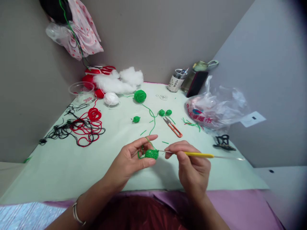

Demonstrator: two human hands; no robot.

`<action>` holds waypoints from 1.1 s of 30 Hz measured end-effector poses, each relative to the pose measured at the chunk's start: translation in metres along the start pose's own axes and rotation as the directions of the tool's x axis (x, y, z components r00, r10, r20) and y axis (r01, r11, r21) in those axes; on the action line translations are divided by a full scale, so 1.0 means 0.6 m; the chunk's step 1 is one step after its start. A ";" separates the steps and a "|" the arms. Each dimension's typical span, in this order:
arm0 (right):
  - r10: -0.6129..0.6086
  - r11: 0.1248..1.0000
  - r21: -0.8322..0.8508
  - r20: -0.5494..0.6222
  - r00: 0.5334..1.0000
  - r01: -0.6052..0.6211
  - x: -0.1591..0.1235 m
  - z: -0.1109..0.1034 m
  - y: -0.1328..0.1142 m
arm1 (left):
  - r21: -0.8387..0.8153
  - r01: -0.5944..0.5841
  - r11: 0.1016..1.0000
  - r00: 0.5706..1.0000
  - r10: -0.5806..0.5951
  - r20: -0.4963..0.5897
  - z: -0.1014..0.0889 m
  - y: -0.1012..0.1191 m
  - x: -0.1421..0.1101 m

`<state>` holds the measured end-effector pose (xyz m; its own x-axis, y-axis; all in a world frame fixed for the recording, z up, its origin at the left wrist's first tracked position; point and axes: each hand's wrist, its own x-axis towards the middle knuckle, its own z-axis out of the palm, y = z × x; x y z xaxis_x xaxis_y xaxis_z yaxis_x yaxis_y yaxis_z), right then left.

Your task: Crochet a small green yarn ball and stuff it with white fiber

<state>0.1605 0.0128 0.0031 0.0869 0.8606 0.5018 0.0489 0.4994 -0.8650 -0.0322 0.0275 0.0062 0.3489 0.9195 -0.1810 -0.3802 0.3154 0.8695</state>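
Observation:
My left hand pinches a small green crochet piece between thumb and fingers, above the front of the table. A strand of green yarn runs over its raised forefinger from the green yarn ball farther back. In my right hand is a crochet hook with a yellow grip, held like a pen and lying nearly level. Its thin metal tip reaches the right edge of the crochet piece; whether it sits inside a stitch is too small to tell.
Orange-handled thread snips lie behind my right hand, near small green crocheted balls. At left are tangled black and red yarn, white stuffing and a white yarn ball. A plastic bag and a black claw clip stand right.

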 end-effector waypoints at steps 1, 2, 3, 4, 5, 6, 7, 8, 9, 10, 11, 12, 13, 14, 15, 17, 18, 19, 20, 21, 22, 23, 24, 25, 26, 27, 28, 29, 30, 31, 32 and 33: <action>0.045 0.998 0.053 -0.002 0.999 -0.045 0.002 -0.002 0.001 | 0.035 -0.016 0.999 1.000 0.016 0.014 -0.003 0.001 0.000; 0.093 0.990 0.108 0.006 0.996 -0.093 0.005 -0.003 0.002 | 0.061 -0.028 0.998 0.999 0.027 0.026 -0.005 0.001 0.000; 0.139 0.976 0.164 0.020 0.990 -0.140 0.007 -0.003 0.003 | 0.077 -0.034 0.996 0.999 0.032 0.036 -0.007 0.001 0.000; 0.176 0.961 0.212 0.040 0.984 -0.180 0.009 -0.002 0.004 | 0.083 -0.035 0.996 0.999 0.032 0.045 -0.007 0.000 0.000; 0.193 0.950 0.240 0.059 0.979 -0.202 0.009 0.000 0.006 | 0.077 -0.034 0.996 0.998 0.031 0.047 -0.006 -0.001 0.001; 0.188 0.953 0.230 0.070 0.980 -0.199 0.008 0.003 0.007 | 0.064 -0.033 0.997 0.999 0.031 0.039 -0.003 -0.004 0.001; 0.157 0.971 0.172 0.071 0.985 -0.167 0.005 0.007 0.008 | 0.042 -0.031 0.999 0.999 0.030 0.022 0.001 -0.008 0.001; 0.095 0.993 0.069 0.059 0.994 -0.099 0.000 0.012 0.010 | 0.012 -0.031 0.999 1.000 0.031 0.002 0.005 -0.012 0.001; 0.009 0.998 -0.062 0.046 0.999 -0.006 -0.006 0.017 0.012 | -0.025 -0.024 0.999 1.000 0.024 -0.019 0.010 -0.017 0.001; -0.091 0.975 -0.200 0.038 0.995 0.097 -0.013 0.022 0.014 | -0.067 -0.013 0.998 0.999 0.011 -0.033 0.015 -0.022 0.000; -0.185 0.933 -0.307 0.039 0.982 0.188 -0.019 0.026 0.016 | -0.113 0.004 0.994 0.999 -0.008 -0.035 0.019 -0.026 0.000; -0.260 0.891 -0.375 0.041 0.965 0.256 -0.023 0.028 0.017 | -0.162 0.027 0.986 0.999 -0.031 -0.022 0.022 -0.029 -0.001; -0.305 0.867 -0.398 0.050 0.951 0.299 -0.026 0.029 0.019 | -0.207 0.054 0.977 0.998 -0.055 0.004 0.023 -0.030 -0.001; -0.311 0.870 -0.383 0.059 0.948 0.309 -0.027 0.028 0.020 | -0.243 0.085 0.966 0.996 -0.078 0.037 0.023 -0.030 -0.002; -0.285 0.894 -0.343 0.063 0.956 0.289 -0.025 0.026 0.020 | -0.269 0.113 0.957 0.993 -0.098 0.068 0.021 -0.029 -0.002; -0.193 0.958 -0.211 0.034 0.981 0.196 -0.017 0.019 0.019 | -0.291 0.148 0.945 0.987 -0.121 0.108 0.014 -0.024 -0.003; -0.135 0.983 -0.128 0.009 0.991 0.136 -0.012 0.015 0.018 | -0.288 0.153 0.945 0.986 -0.125 0.112 0.010 -0.020 -0.003; -0.074 0.996 -0.042 -0.018 0.997 0.073 -0.007 0.012 0.017 | -0.278 0.153 0.948 0.986 -0.127 0.109 0.006 -0.017 -0.003; -0.012 0.999 0.047 -0.049 0.999 0.015 -0.003 0.009 0.016 | -0.265 0.149 0.953 0.987 -0.125 0.105 0.003 -0.014 -0.003; 0.052 0.990 0.132 -0.064 0.997 -0.043 0.001 0.006 0.014 | -0.248 0.144 0.958 0.987 -0.121 0.108 0.000 -0.011 -0.003; 0.118 0.972 0.211 -0.064 0.991 -0.102 0.004 0.005 0.013 | -0.229 0.139 0.963 0.987 -0.116 0.111 -0.001 -0.009 -0.003; 0.177 0.948 0.277 -0.048 0.983 -0.157 0.006 0.005 0.012 | -0.207 0.130 0.970 0.988 -0.108 0.113 -0.002 -0.008 -0.003; 0.220 0.923 0.328 -0.023 0.975 -0.200 0.007 0.005 0.010 | -0.181 0.115 0.977 0.989 -0.095 0.116 -0.001 -0.007 -0.002; 0.238 0.906 0.359 0.008 0.971 -0.225 0.007 0.007 0.009 | -0.150 0.095 0.984 0.990 -0.078 0.115 0.000 -0.007 -0.002; 0.232 0.905 0.359 0.038 0.972 -0.229 0.006 0.008 0.008 | -0.114 0.076 0.991 0.992 -0.064 0.109 0.002 -0.007 -0.002; 0.204 0.921 0.327 0.058 0.977 -0.211 0.004 0.010 0.008 | -0.070 0.056 0.996 0.994 -0.049 0.096 0.003 -0.007 -0.001; 0.161 0.949 0.264 0.073 0.984 -0.175 0.002 0.012 0.007 | -0.022 0.038 0.999 0.996 -0.036 0.081 0.005 -0.007 -0.001; 0.113 0.974 0.186 0.086 0.990 -0.127 -0.001 0.013 0.008 | 0.030 0.022 0.999 0.998 -0.024 0.063 0.007 -0.007 -0.001; 0.070 0.991 0.111 0.100 0.993 -0.081 -0.003 0.014 0.008 | 0.078 0.009 0.997 0.999 -0.012 0.046 0.009 -0.007 -0.001; 0.041 0.997 0.062 0.110 0.993 -0.048 -0.005 0.015 0.010 | 0.119 -0.002 0.993 0.999 -0.002 0.034 0.010 -0.007 -0.001; 0.032 0.998 0.050 0.114 0.993 -0.038 -0.007 0.015 0.012 | 0.153 -0.017 0.988 0.999 0.013 0.031 0.011 -0.006 -0.001; 0.037 0.996 0.075 0.114 0.993 -0.046 -0.007 0.014 0.014 | 0.183 -0.039 0.982 0.999 0.034 0.032 0.013 -0.006 -0.002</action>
<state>0.1521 0.0142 -0.0066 -0.0250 0.8842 0.4665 -0.0302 0.4658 -0.8844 -0.0247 0.0237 0.0066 0.3627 0.9218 -0.1369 -0.2299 0.2308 0.9454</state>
